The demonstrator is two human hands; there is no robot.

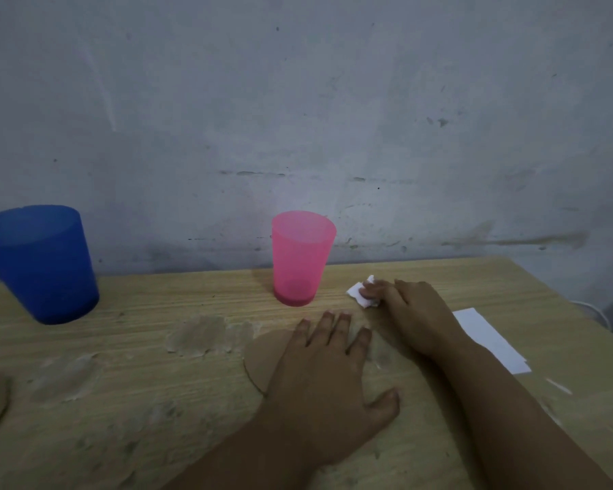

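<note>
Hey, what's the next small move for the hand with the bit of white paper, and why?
Probably lift the white paper and carry it over the pink cup. The right hand pinches it against the table, the cup stands upright and open close beside it, and the left hand lies flat on the cardboard disc.

Crumpled white paper scrap (359,296): small, creased, pinched at the fingertips of the right hand (413,313), near the pink cup (299,258); brown cardboard disc (264,355): round, flat on the wooden table (156,348), largely covered by the left hand (328,369) pressing on it.
</note>
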